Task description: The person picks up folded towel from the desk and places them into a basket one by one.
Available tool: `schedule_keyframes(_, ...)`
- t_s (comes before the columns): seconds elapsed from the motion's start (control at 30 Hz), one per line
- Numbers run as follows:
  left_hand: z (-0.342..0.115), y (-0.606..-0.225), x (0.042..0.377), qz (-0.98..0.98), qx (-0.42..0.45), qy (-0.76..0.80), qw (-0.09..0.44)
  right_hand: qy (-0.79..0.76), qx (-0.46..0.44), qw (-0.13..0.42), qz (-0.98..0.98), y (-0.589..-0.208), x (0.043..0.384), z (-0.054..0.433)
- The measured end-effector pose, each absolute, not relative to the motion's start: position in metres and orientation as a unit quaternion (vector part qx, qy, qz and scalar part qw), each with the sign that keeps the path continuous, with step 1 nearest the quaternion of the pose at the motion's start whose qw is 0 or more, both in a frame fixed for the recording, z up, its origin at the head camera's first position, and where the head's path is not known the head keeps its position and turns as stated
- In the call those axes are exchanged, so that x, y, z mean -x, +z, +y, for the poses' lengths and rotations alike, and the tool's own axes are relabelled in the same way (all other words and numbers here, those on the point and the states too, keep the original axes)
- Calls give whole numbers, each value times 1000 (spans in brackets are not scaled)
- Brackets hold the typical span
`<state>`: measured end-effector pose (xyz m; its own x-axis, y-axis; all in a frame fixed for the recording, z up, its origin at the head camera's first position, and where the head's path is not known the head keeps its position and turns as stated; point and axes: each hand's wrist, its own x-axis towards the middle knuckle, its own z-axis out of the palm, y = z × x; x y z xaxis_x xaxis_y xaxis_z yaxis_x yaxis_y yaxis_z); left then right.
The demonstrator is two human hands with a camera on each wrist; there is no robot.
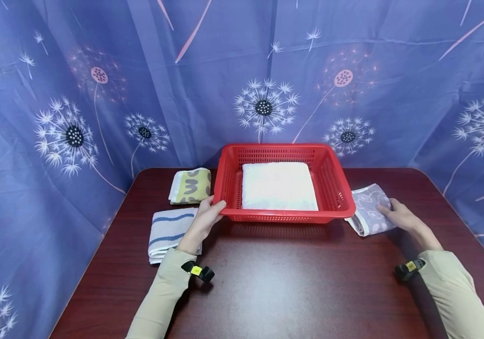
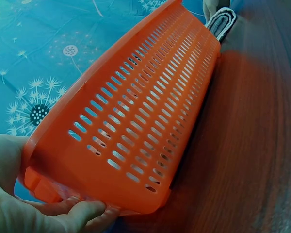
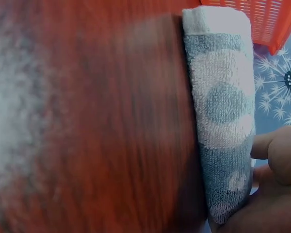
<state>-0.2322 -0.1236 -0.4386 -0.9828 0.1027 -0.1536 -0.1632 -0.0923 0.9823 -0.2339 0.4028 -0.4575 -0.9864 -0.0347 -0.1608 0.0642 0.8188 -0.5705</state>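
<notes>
My left hand (image 1: 202, 220) grips the red plastic basket (image 1: 284, 213) at its near left corner, thumb over the rim. In the left wrist view, the fingers (image 2: 85, 213) curl under the basket's rim. Inside the basket lies a folded white towel (image 1: 280, 186). My right hand (image 1: 404, 219) pinches the right edge of a folded grey patterned towel (image 1: 372, 213), thumb on top. That towel sits just right of the basket, its left end close against the basket's corner. The right wrist view shows the grey towel's thick folded side (image 3: 223, 107).
Left of the basket lies a folded yellow-green towel (image 1: 192, 186). Nearer me is a white towel with blue stripes (image 1: 167, 230), partly behind my left forearm. A dark wooden table (image 1: 267, 282) carries everything. A blue dandelion-print curtain (image 1: 208, 84) hangs behind and at the sides.
</notes>
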Motion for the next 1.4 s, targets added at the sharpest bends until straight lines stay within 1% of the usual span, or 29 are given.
schedule_keyframes(0.23,-123,-439,232,673,27,734,90,-309,-1,77,948,-459,232,403)
schedule_keyframes(0.6,-121,-437,231,672,27,734,91,-307,5,87,948,-460,227,406)
schedule_keyframes(0.8,-121,-438,233,674,30,733,89,-306,10,78,949,-459,225,405)
schedule_keyframes(1.03,-123,-440,233,676,33,730,92,-320,16,93,943,-458,220,403)
schedule_keyframes(1.4,-123,-441,233,673,35,733,94,-337,18,91,937,-461,216,404)
